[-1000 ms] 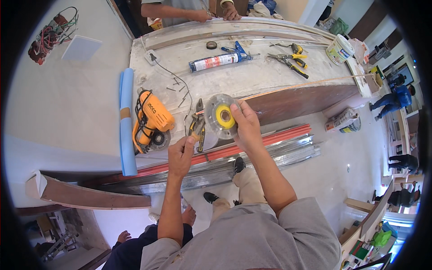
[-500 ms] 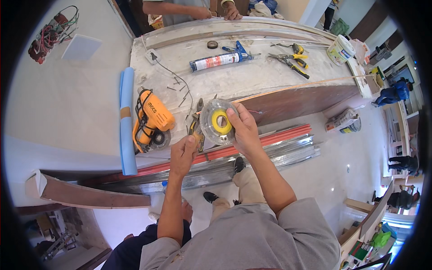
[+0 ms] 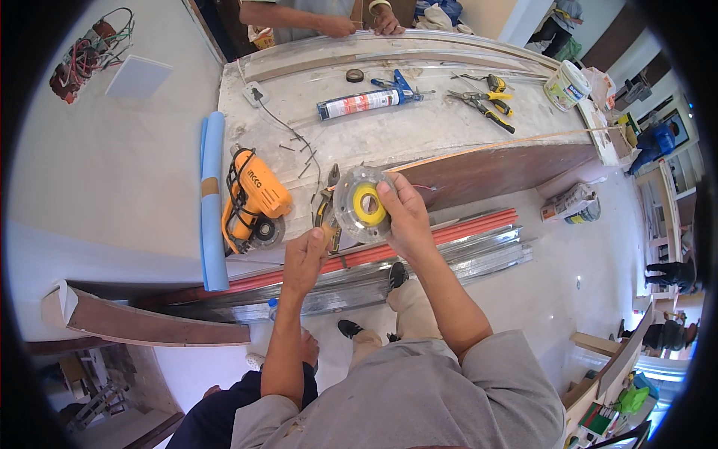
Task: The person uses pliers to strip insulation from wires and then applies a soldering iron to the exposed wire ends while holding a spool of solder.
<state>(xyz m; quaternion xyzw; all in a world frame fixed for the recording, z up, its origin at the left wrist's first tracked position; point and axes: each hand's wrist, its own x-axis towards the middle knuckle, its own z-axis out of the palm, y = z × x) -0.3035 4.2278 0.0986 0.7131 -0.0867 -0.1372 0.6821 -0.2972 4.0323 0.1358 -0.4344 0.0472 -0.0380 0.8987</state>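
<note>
My right hand [image 3: 406, 211] grips a clear plastic reel [image 3: 346, 200] with a yellow hub, thumb on its face, fingers behind it. Below and left of the reel, my left hand [image 3: 303, 262] is closed, thumb pressed to the fingers; what it pinches, if anything, is too small to make out. Just beyond it, pliers [image 3: 327, 202] with dark and yellow handles lie at the worktop's near edge, partly behind the reel. An orange heat gun [image 3: 259, 187] with a black cord lies left of them. A thin pale orange strip [image 3: 493, 143] runs along the curved counter edge.
On the worktop [image 3: 277, 90] lie a caulking gun [image 3: 366, 101], black tape roll [image 3: 354, 75], several screws, more pliers [image 3: 490, 111] and a white bucket [image 3: 566, 85]. Red pipes [image 3: 464, 229] and metal channels [image 3: 479, 258] lie below. Another person's hands [image 3: 389, 22] work at the far edge.
Both my hands and the reel stay almost in place. At the far upper right, a person's visible posture has changed, now appearing bent over.
</note>
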